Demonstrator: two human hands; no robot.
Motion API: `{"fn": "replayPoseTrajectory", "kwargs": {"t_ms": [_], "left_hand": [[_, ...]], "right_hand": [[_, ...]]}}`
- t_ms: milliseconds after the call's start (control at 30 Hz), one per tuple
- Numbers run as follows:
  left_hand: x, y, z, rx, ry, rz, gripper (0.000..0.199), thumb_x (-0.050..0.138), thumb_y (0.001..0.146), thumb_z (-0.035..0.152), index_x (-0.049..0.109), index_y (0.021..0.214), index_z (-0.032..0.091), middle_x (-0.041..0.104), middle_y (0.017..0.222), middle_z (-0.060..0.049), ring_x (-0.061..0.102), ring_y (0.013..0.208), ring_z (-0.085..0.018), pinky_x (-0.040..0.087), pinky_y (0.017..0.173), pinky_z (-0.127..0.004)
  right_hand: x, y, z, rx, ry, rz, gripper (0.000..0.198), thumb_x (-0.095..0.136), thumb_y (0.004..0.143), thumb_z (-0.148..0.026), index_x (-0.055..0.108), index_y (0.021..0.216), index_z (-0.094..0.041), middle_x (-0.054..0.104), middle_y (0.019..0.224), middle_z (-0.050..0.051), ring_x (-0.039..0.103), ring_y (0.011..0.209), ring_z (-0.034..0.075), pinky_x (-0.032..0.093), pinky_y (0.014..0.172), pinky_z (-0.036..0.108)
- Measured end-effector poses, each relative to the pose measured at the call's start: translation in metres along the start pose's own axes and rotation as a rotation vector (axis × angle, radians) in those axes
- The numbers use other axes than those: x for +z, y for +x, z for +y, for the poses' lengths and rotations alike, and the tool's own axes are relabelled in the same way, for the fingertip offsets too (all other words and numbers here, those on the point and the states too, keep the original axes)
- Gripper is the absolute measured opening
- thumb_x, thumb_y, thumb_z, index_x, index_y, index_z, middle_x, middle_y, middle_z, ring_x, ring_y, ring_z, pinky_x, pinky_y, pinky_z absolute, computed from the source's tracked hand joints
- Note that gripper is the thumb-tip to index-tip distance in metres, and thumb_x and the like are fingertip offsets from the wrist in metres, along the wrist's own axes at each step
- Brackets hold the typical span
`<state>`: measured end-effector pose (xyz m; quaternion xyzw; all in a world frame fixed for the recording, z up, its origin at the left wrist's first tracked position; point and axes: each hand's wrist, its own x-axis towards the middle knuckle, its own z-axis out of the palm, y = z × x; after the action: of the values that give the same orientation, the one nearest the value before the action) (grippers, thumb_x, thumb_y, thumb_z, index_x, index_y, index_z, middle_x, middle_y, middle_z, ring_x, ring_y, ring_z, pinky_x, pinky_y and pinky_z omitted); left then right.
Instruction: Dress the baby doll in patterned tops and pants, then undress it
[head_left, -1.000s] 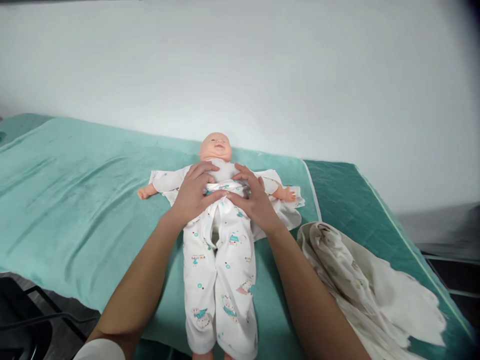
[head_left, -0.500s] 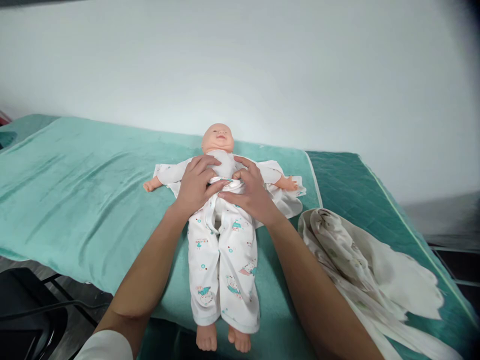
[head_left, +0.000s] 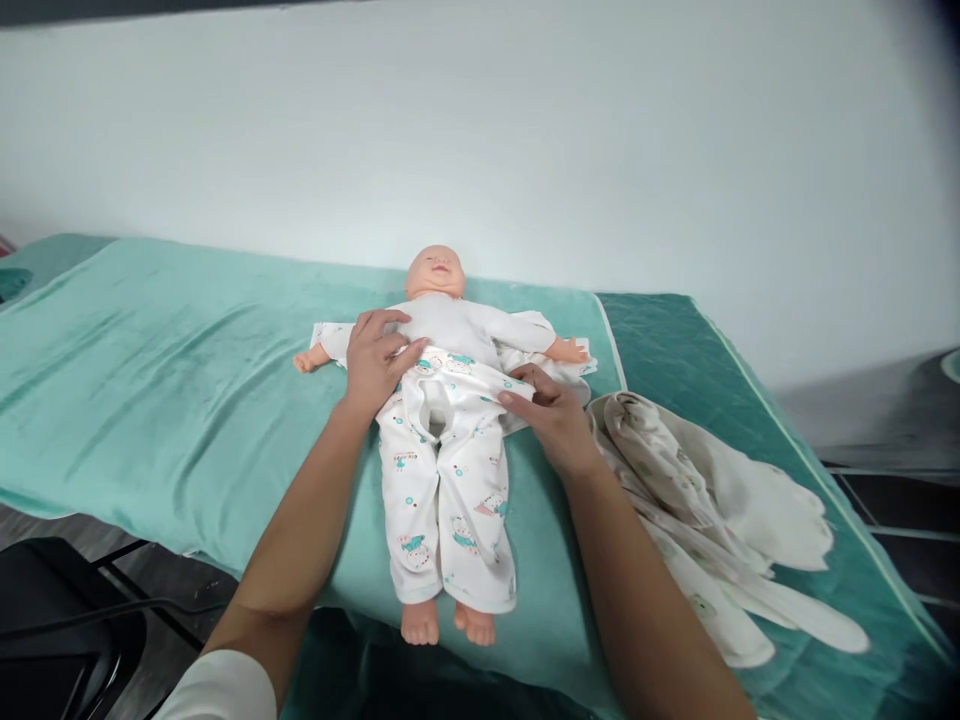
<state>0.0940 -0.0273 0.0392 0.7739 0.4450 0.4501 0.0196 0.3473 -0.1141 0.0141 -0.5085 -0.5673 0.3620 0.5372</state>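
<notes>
A baby doll lies on its back with its arms spread, its torso covered by a white top. White printed baby trousers cover its legs, with an opening at the crotch and the bare feet below. At the waist's left side, my left hand holds the waistband between thumb and bent finger, its other fingers on the torso. My right hand pinches the waistband's right end and draws it out sideways from the doll. The fingertips beneath the cloth are hidden.
Light green cloth covers the bed, over a darker quilted cover at the right. A crumpled whitish garment lies beside my right forearm. A black chair stands at lower left. Behind the bed rises a pale wall.
My right hand has moved from the middle of the waist outward to the right, stretching the waistband. My left hand has shifted slightly left. More of the printed waistband and white top shows.
</notes>
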Motion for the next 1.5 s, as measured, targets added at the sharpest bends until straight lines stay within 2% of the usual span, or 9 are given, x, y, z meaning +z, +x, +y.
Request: {"fn": "replayPoseTrajectory", "kwargs": {"t_ms": [233,400,500,667,867,1000,1233,1367,1500], "left_hand": [[-0.015,-0.042,-0.004,-0.145,-0.070,0.059,0.043,0.049,0.099,0.042,0.058,0.063,0.019,0.068,0.115,-0.007,0.057,0.112,-0.021,0.045,0.103,-0.039],[-0.035,-0.091,0.017,-0.338,-0.099,-0.031,0.036,0.048,0.099,0.046,0.064,0.080,0.019,0.062,0.125,-0.009,0.057,0.119,-0.022,0.043,0.106,-0.038],[-0.043,-0.102,0.030,-0.473,-0.150,-0.158,0.033,0.047,0.098,0.050,0.063,0.096,0.021,0.067,0.106,-0.006,0.062,0.101,-0.021,0.047,0.092,-0.035],[-0.042,-0.095,0.036,-0.591,-0.294,-0.222,0.033,0.051,0.094,0.054,0.059,0.098,0.022,0.064,0.085,0.001,0.057,0.078,-0.016,0.043,0.073,-0.028],[-0.026,-0.073,0.030,-0.578,-0.343,-0.159,0.030,0.054,0.092,0.052,0.054,0.091,0.022,0.056,0.076,0.004,0.050,0.072,-0.014,0.040,0.069,-0.027],[-0.016,-0.054,0.022,-0.545,-0.332,-0.156,0.028,0.055,0.093,0.049,0.053,0.092,0.022,0.056,0.076,0.003,0.050,0.073,-0.014,0.039,0.070,-0.027],[0.000,-0.031,0.004,-0.535,-0.331,-0.150,0.025,0.054,0.094,0.047,0.051,0.090,0.022,0.053,0.076,0.002,0.049,0.075,-0.015,0.039,0.072,-0.028],[-0.002,-0.038,0.006,-0.539,-0.352,-0.151,0.027,0.050,0.096,0.049,0.054,0.094,0.022,0.058,0.084,0.001,0.053,0.080,-0.016,0.041,0.076,-0.029],[-0.016,-0.065,0.020,-0.524,-0.292,-0.126,0.026,0.051,0.096,0.047,0.056,0.095,0.022,0.060,0.094,-0.003,0.056,0.090,-0.018,0.044,0.084,-0.032]], "right_hand": [[0.005,0.010,0.007,-0.013,-0.255,0.013,0.043,0.072,0.081,-0.054,0.053,0.061,-0.021,0.046,0.069,-0.003,0.043,0.071,0.015,0.034,0.068,0.029],[0.004,0.013,0.010,0.040,-0.342,-0.089,0.045,0.062,0.086,-0.059,0.054,0.063,-0.021,0.048,0.068,-0.002,0.046,0.074,0.017,0.033,0.070,0.031],[0.001,0.014,0.008,0.055,-0.339,-0.198,0.041,0.059,0.087,-0.058,0.058,0.070,-0.021,0.050,0.069,-0.002,0.046,0.072,0.017,0.033,0.068,0.031],[-0.002,0.009,0.006,0.055,-0.213,-0.326,0.034,0.067,0.083,-0.054,0.061,0.089,-0.021,0.054,0.080,-0.002,0.049,0.077,0.017,0.038,0.071,0.030],[0.010,0.010,0.010,0.082,0.036,-0.210,0.036,0.069,0.082,-0.053,0.060,0.099,-0.023,0.058,0.088,-0.002,0.053,0.082,0.017,0.043,0.071,0.028],[0.013,0.020,0.014,0.071,0.070,-0.139,0.034,0.070,0.082,-0.053,0.060,0.096,-0.023,0.061,0.088,0.000,0.057,0.086,0.018,0.047,0.072,0.029],[0.014,0.029,0.024,0.055,0.057,-0.174,0.049,0.075,0.077,-0.050,0.055,0.115,-0.026,0.061,0.113,0.002,0.060,0.100,0.021,0.051,0.089,0.037],[0.015,0.030,0.026,0.010,-0.106,-0.083,0.044,0.078,0.071,-0.048,0.058,0.103,-0.024,0.052,0.117,0.004,0.054,0.105,0.023,0.049,0.089,0.036],[0.016,0.030,0.027,-0.070,-0.232,-0.006,0.031,0.075,0.071,-0.042,0.054,0.079,-0.022,0.045,0.105,0.003,0.050,0.095,0.020,0.044,0.081,0.034]]}}
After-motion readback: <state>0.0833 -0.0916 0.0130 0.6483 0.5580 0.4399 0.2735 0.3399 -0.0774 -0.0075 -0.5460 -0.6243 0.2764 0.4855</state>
